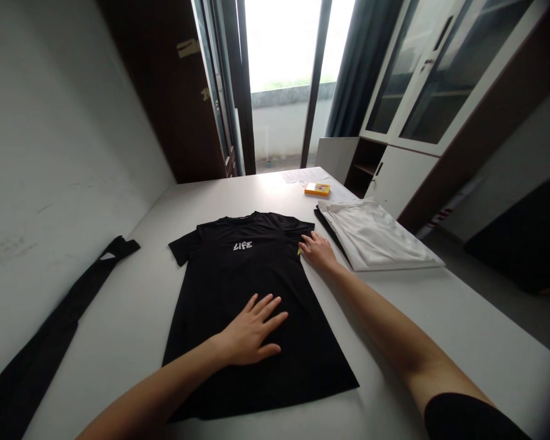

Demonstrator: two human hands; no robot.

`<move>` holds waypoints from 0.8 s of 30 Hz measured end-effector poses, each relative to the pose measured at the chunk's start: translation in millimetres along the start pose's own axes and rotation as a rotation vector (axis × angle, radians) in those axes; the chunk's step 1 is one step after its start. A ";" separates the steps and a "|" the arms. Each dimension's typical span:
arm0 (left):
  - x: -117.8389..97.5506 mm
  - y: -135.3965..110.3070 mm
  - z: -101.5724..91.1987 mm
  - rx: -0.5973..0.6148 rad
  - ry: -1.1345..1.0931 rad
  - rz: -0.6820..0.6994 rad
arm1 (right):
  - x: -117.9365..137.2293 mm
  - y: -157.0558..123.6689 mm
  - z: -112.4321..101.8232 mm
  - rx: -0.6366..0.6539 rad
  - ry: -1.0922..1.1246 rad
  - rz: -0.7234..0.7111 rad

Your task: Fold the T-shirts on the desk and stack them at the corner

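A black T-shirt [238, 275] with white "LIFE" lettering lies spread flat, front up, on the white table [440, 318]. My left hand [252, 330] rests flat on the shirt's middle, fingers spread and open. At the shirt's right sleeve and armpit, my right hand [317, 249] has its fingers curled onto the fabric edge; whether it pinches the cloth I cannot tell. A small yellow tag shows just by those fingers.
A folded stack of white garments over a black one [376, 235] lies to the right. A yellow box [317, 189] and papers [297, 176] sit at the far edge. Another black garment [50, 336] drapes along the left wall. Cabinets stand at right, with a glass door beyond the table.
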State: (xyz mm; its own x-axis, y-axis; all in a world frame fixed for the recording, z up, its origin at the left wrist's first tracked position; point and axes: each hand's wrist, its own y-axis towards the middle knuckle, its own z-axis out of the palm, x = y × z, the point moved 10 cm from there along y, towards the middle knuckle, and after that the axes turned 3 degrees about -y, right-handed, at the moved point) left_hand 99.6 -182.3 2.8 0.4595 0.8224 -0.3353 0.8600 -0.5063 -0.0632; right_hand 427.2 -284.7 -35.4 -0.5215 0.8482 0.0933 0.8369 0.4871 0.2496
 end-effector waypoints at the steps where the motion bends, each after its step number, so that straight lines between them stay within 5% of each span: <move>1: -16.3 1.2 4.3 0.020 -0.020 0.046 | -1.3 1.0 1.1 0.000 -0.001 0.010; 6: -87.9 -6.0 17.1 0.079 -0.089 0.260 | -4.6 5.4 3.9 -0.013 0.004 0.029; 9: -82.2 1.6 6.0 0.056 -0.085 0.285 | -4.2 6.0 1.4 -0.036 0.013 0.034; 11: -40.6 17.5 -13.8 -0.025 -0.033 0.171 | -3.3 5.3 -0.9 -0.045 0.021 0.031; 15: 95.7 35.0 -55.5 -0.189 0.088 -0.353 | -3.4 3.2 -4.8 -0.044 0.040 0.031; 18: 143.3 35.9 -53.9 -0.169 0.094 -0.483 | -4.9 2.3 -6.3 -0.046 0.044 0.035; 21: 123.1 44.6 -31.3 -0.103 0.092 -0.399 | -4.3 2.7 -5.7 -0.048 0.046 0.026; 24: 43.6 58.3 -3.2 -0.003 0.065 -0.113 | -4.0 3.2 -5.7 -0.054 0.054 0.027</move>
State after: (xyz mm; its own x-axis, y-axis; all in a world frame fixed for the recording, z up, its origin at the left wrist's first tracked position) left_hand 170.5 -175.1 -12.5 0.3735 0.8892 -0.2642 0.9075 -0.4093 -0.0946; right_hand 431.1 -287.7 -29.5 -0.5081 0.8477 0.1524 0.8414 0.4507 0.2982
